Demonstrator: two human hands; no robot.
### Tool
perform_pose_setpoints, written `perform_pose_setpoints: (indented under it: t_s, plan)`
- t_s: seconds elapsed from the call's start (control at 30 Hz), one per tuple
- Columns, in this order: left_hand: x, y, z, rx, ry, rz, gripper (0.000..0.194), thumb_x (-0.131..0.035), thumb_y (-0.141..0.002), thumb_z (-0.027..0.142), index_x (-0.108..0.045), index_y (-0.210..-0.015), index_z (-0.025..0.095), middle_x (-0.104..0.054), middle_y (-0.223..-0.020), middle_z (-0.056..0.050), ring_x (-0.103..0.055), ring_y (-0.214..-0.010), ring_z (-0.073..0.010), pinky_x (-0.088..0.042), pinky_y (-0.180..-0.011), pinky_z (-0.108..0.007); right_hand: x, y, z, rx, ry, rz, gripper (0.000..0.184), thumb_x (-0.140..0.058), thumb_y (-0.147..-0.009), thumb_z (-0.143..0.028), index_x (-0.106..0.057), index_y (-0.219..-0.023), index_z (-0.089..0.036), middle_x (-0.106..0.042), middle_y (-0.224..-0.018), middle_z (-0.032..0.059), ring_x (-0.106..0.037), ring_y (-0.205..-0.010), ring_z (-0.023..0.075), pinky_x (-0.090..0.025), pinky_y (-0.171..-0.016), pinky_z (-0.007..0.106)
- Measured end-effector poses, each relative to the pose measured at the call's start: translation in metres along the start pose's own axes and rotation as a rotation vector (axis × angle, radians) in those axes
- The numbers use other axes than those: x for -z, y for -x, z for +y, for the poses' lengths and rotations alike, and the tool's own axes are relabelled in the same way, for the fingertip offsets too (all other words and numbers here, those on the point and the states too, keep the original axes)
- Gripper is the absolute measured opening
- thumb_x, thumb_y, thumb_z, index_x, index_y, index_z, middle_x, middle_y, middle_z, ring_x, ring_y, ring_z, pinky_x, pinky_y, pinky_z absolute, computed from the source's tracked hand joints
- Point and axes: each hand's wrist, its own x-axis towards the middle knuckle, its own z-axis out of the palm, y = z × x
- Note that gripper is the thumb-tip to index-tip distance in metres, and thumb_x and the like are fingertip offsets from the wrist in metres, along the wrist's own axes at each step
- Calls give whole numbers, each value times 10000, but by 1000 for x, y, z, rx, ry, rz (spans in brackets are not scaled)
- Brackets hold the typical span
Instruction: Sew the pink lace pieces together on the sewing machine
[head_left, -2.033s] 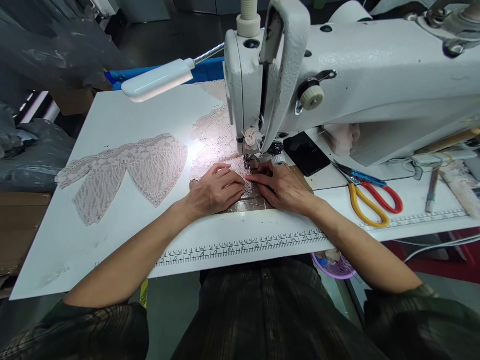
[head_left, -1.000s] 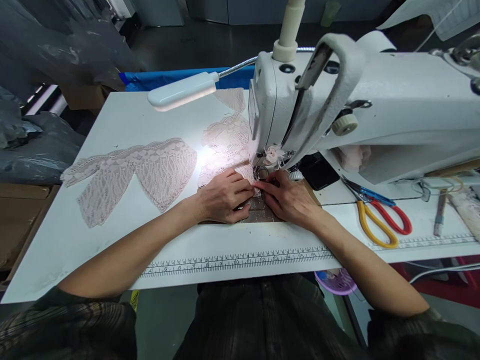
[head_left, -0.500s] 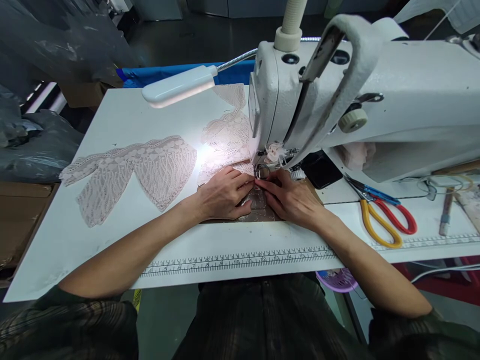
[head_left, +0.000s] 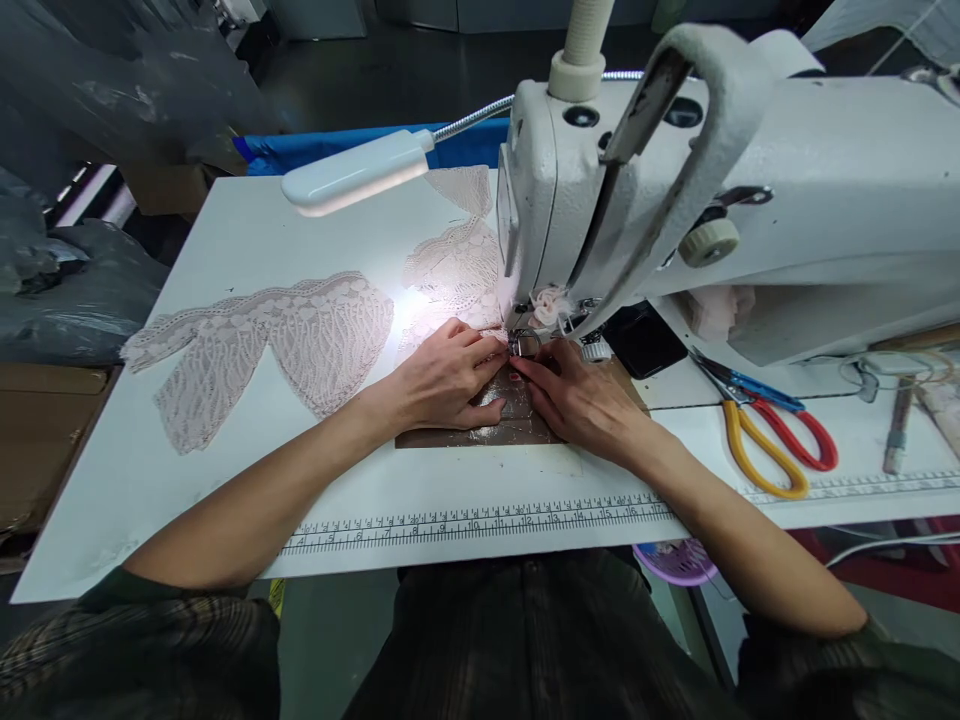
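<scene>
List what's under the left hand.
Lace shows beyond the left hand, brown panel on its near side. What lies directly beneath palm and fingers is covered; can't tell.

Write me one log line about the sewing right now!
left hand: on pale lace | right hand: near sewing machine head | lamp: lit | scissors: on table

Dark plaid shirt on me, near-black in front, with a buttoned placket down the middle. Left sleeve, well back from my left hand: fine tan lines, dark green edge near the elbow. Right sleeve, behind my right hand: dark, greenish, elbow-length.
</scene>
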Motion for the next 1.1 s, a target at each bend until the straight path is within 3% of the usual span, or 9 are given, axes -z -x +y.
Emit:
perform_pose_setpoints:
  t_s: [0.13,0.27,0.43,0.6,0.83,1.1]
  plan:
    - [2,-1,-2,6,-26,-20,469,-466,-928,458,-650,-1134,80,-645,-1103,-147,-591,-900,-254,-438,-815,-413,6,4,8,-50,-186,44,364,-421,-984,-292,-648,-1242,-172,-606,-1157,158,-620,-911,233,-514,-790,368]
    - [0,-1,-6,3,-48,-18,514,-450,-932,496,-648,-1157,79,-638,-1133,-149,-578,-875,-242,-422,-800,-400,20,4,22,-75,-426,64,308,-429,-987,-331,-691,-1016,-172,-655,-1012,102,-629,-899,198,-509,-822,316]
    - [-2,-1,-8,5,-24,1,477,-466,-925,478,-655,-1135,94,-641,-1068,-137,-578,-891,-245,-402,-766,-387,18,-6,34,-201,-596,24,445,-353,-1012,-464,-657,-867,-174,-653,-811,62,-599,-740,175,-484,-713,298]
    - [-4,0,-7,10,-3,27,445,-474,-922,454,-649,-1125,99,-639,-1064,-137,-579,-922,-254,-397,-759,-391,6,-10,31,-286,-549,140,469,-338,-1002,-480,-633,-831,-158,-643,-820,92,-608,-764,199,-483,-708,321]
    - [-5,0,-6,42,10,31,445,-480,-920,454,-632,-1161,112,-635,-1063,-128,-585,-895,-245,-402,-758,-391,-1,0,16,-274,-386,120,459,-393,-972,-525,-631,-1105,-156,-645,-1068,146,-634,-906,255,-514,-797,388]
    - [-9,4,-7,96,65,47,432,-497,-927,445,-636,-1180,123,-633,-1068,-139,-587,-912,-259,-420,-775,-414,-14,5,20,-244,-271,200,267,-436,-938,-300,-615,-1104,-190,-663,-1014,104,-631,-772,211,-507,-665,329]
